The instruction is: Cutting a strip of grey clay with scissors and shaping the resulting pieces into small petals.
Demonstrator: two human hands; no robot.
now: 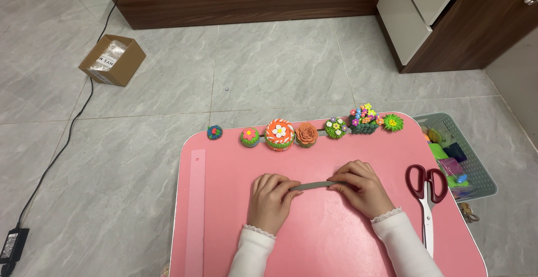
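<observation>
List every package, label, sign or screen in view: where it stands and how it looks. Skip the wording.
Cardboard box: on the grey tiled floor, upper left, beside a black cable; small, brown, open-topped, clear plastic inside.
Label: on the box's side; small white rectangle with dark print.
No signs or screens show.

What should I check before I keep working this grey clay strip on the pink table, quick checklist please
1. Both ends held: left hand and right hand each pinch the grey clay strip. Ok.
2. Strip unbroken between the fingers: ok.
3. Strip lifted or resting on the pink table: cannot tell.
4. Scissors apart from the right hand: ok.
5. Row of clay flower models at the far edge, away from both hands: ok.
</observation>
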